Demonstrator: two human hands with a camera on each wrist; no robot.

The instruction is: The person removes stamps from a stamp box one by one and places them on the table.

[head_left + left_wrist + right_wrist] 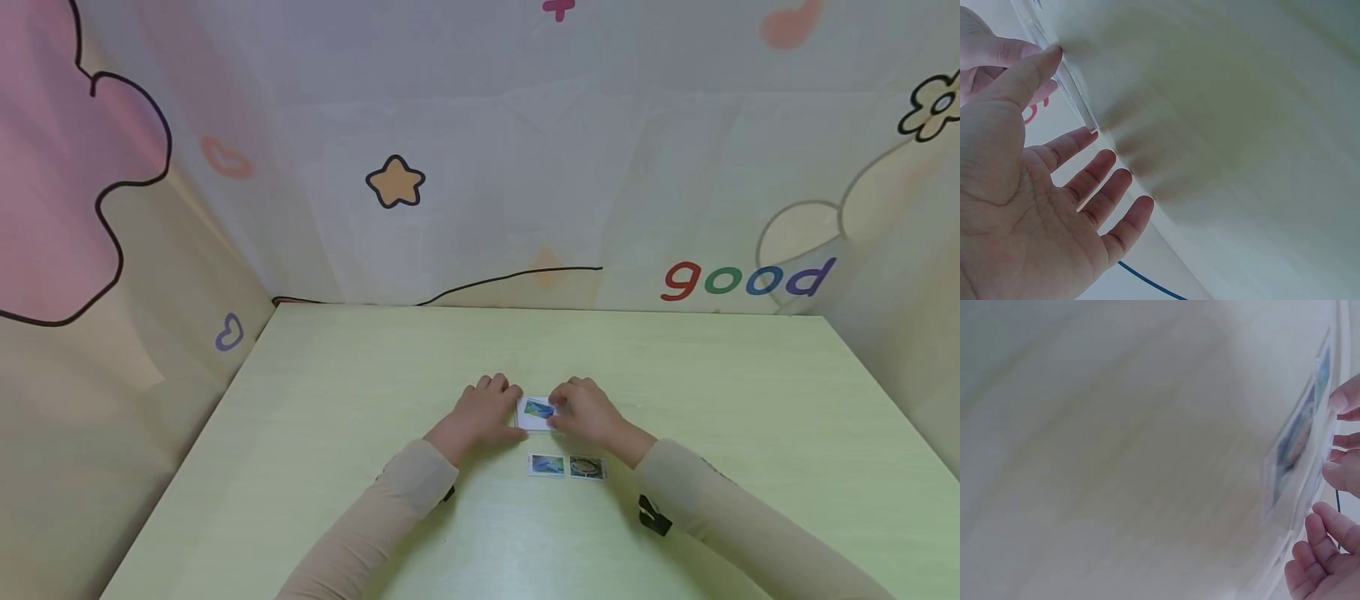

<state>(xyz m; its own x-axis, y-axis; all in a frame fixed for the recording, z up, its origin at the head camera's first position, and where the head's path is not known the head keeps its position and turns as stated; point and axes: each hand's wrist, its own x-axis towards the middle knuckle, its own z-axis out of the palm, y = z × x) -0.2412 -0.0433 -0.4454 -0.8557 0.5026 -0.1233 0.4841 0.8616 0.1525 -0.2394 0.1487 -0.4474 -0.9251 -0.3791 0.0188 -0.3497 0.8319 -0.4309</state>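
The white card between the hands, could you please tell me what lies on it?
A blue-green picture shows on the white card, printed or loose I cannot tell; the right hand covers the card's right side, and anything underneath is hidden.

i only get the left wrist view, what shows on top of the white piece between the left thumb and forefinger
Observer: A small blue-green picture shows on top of the white piece, seen from the head.
Operator: any other cards lying about
Observer: Yes, a blue-green card and a dark card lie side by side on the table, nearer the person.
Operator: what's on the wall behind
Observer: The word "good" in coloured letters, on the right of the head view.
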